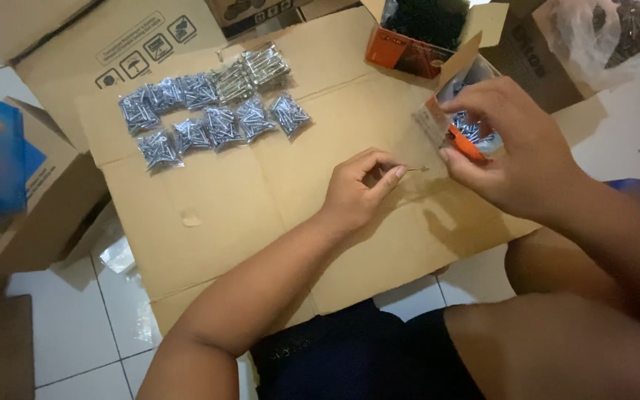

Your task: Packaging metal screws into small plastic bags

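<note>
The person is filling bags with screws. The left hand (357, 189) pinches one screw (415, 170) near the cardboard's (261, 207) right edge; the right hand (509, 144) grips a part-filled bag (462, 122). Next, the screw likely needs guiding into the bag's mouth.

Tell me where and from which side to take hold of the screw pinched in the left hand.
Probably grip the screw on its bare shank, coming from the right. The left hand pinches one end between thumb and forefinger, so only the free end pointing toward the right hand is exposed. It lies nearly level just above the flattened cardboard, so pinch it from above and below.
</note>
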